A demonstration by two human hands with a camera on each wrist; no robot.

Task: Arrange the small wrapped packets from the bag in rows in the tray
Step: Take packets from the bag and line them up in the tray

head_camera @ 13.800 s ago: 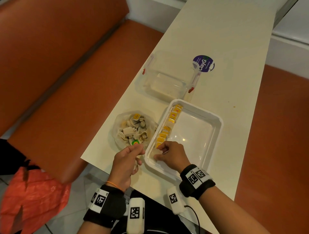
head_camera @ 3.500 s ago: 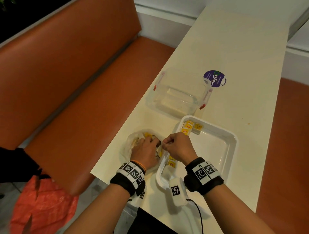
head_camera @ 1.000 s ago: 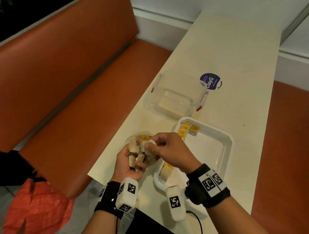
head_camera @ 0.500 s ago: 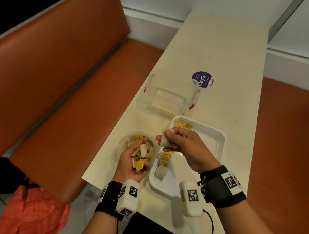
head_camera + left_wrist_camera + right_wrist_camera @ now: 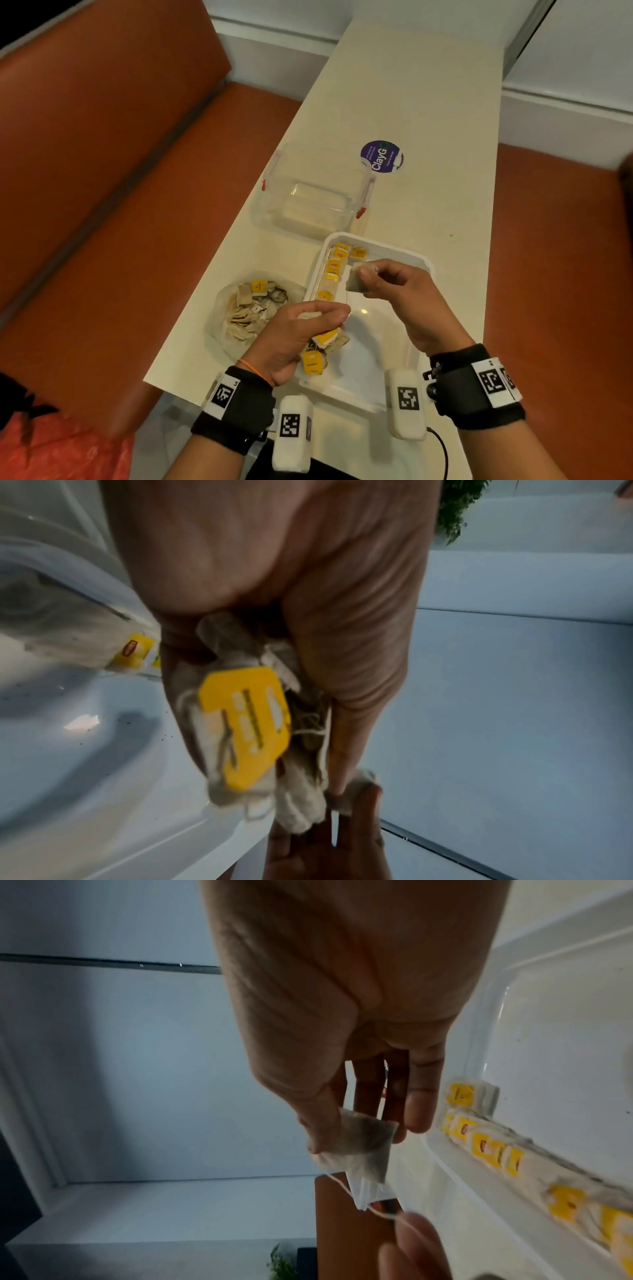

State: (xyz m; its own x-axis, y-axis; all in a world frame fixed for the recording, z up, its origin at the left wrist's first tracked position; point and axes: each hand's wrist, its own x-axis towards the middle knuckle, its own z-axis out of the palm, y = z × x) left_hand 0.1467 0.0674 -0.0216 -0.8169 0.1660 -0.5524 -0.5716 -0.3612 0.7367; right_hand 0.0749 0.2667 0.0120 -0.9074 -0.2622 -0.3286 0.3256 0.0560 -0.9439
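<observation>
Tray (image 5: 404,251): white, rectangular, on the table (image 5: 411,102) near its front edge. 1 row of packets (image 5: 334,267) with yellow tags lies along the tray's left wall, running from the far corner toward the person; 1 more tagged packet (image 5: 358,252) sits just beside the row at the far end.

Bag (image 5: 219,308): clear plastic, open, on the table just left of the tray, holding a loose heap of packets.

Right hand (image 5: 400,301): raised over the tray's middle, thumb and fingers pinching 1 packet (image 5: 363,1148). A thin string (image 5: 346,1191) runs from this packet to the left hand's fingertips.

Left hand (image 5: 291,339): over the tray's near left edge, fingers curled tight around a bundle (image 5: 274,750) of several packets with tangled strings; 1 yellow tag (image 5: 246,726) faces the left wrist camera, and another tag hangs below the fist in the head view. Its fingertips also pinch the string's end.

Box (image 5: 308,205): clear plastic, red side clips, beyond the tray.

Sticker (image 5: 382,156): round, purple, on the table right of the box.

Bench (image 5: 102,171): orange, left of the table.
</observation>
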